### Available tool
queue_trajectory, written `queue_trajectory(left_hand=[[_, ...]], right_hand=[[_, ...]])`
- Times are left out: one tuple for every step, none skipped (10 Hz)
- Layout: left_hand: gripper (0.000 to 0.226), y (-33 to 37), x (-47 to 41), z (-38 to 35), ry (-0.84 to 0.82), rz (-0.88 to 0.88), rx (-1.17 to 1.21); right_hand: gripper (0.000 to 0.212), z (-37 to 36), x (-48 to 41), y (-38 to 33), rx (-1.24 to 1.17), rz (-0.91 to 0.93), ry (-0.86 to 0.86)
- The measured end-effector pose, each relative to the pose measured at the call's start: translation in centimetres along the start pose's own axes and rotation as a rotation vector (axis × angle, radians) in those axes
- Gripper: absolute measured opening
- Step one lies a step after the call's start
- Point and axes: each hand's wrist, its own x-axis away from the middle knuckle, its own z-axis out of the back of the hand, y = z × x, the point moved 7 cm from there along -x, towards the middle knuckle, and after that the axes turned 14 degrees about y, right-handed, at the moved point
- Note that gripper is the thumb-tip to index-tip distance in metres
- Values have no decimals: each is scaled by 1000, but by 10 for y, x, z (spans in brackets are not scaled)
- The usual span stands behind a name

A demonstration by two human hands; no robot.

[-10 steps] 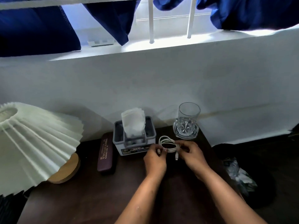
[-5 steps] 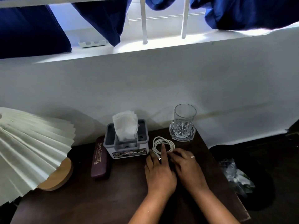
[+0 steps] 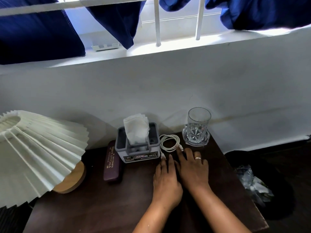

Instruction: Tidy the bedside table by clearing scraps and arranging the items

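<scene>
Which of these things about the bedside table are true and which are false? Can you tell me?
1. The white cable lies coiled on the bedside table between the tissue box and the glass. True.
2. The glass is full of water. False: it looks empty, and it stands on a clear coaster.
3. The left hand is lifting the cable into the air. False: both hands lie flat on the table, and only the fingertips are at the cable's ends.
4. The right hand wears a ring. True.
5. The glasses case stands on top of the tissue box. False: it lies on the table beside the box, on the lamp side.
</scene>
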Motion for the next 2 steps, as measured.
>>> queue_trajectory(left_hand=[[78, -2, 11, 8, -23, 0, -10], [77, -2, 21, 28, -27, 39, -38]], right_hand=[[54, 6, 5, -2, 1, -19, -14], [68, 13, 20, -5, -60, -25, -53]])
